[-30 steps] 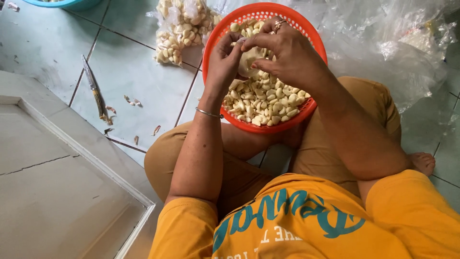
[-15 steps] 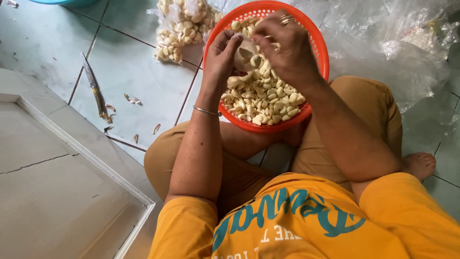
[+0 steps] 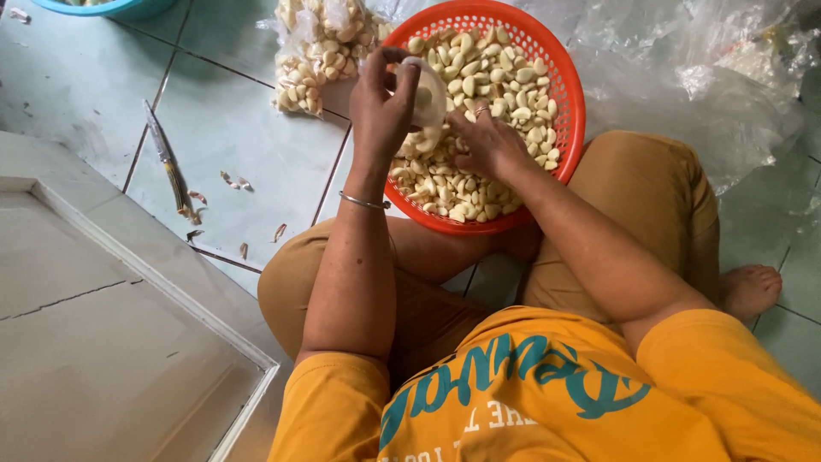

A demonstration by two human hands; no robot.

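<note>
While the left hand (image 3: 385,107) pinches a small translucent plastic bag (image 3: 430,90), the right hand (image 3: 487,145) rests, fingers curled, among smooth peeled garlic cloves (image 3: 505,81) in the round orange plastic mesh basket (image 3: 571,111).

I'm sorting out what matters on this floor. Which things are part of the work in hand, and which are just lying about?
In use:
left hand, holding a pale bulb
right hand, down in the cloves
orange basket of peeled cloves

Lying about:
knife on the tiles
bag of cloves
blue tub
loose clear plastic
</note>
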